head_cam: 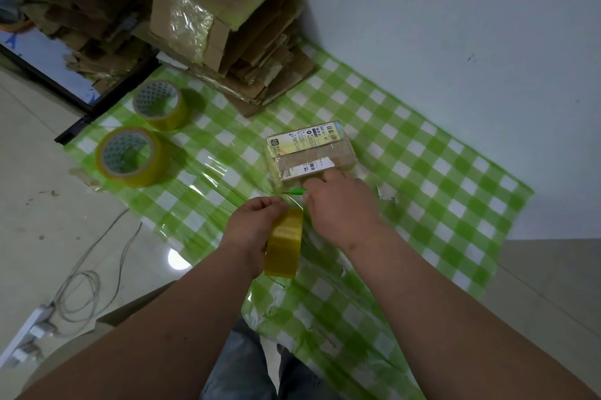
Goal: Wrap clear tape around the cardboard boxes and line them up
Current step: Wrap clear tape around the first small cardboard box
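A small flat cardboard box [310,150] with white labels lies on the green checked sheet [422,178], wrapped in glossy tape. My left hand [257,227] grips a yellowish roll of clear tape [284,241] held on edge just in front of the box. My right hand [341,201] holds a thin green-handled tool [297,191] whose tip points left at the tape strip above the roll. That hand's fingers reach the box's near edge.
Two more tape rolls [159,103] [130,155] lie at the sheet's left. A larger taped cardboard box [208,5] sits on a heap of flattened cardboard [260,67] at the back by the wall. Cables and a power strip [29,331] lie on the floor left.
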A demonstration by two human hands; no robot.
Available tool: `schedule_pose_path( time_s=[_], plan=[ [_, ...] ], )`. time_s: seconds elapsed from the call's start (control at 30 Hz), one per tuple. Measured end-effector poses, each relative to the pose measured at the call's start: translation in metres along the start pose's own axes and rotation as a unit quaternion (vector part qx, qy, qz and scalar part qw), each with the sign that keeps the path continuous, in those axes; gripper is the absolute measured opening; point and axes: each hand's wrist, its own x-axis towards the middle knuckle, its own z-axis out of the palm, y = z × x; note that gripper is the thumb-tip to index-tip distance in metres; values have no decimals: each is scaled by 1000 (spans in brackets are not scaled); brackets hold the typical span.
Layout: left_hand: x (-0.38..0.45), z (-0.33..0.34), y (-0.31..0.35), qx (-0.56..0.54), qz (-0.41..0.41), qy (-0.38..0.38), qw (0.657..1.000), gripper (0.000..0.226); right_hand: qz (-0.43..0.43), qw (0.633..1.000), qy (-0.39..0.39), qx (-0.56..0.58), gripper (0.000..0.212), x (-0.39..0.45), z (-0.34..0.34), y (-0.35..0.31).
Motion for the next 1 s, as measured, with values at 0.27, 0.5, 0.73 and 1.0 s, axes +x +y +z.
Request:
schedule_pose_path(
  time_s=[0.27,0.5,0.73,1.0],
  plan=[
    [1,0,-3,22,19,12,1000,14,1,999,8,-34,24,5,1,-9],
    [3,0,-3,15,24,18,999,11,2,998,-6,-63,26,8,-3,-14],
    [3,2,0,20,28,19,999,13,-6,997,-15,-78,29,12,-5,-11],
    [6,4,7,55,36,19,998,17,-26,994,-30,-106,32,14,-15,-6]
  ],
)
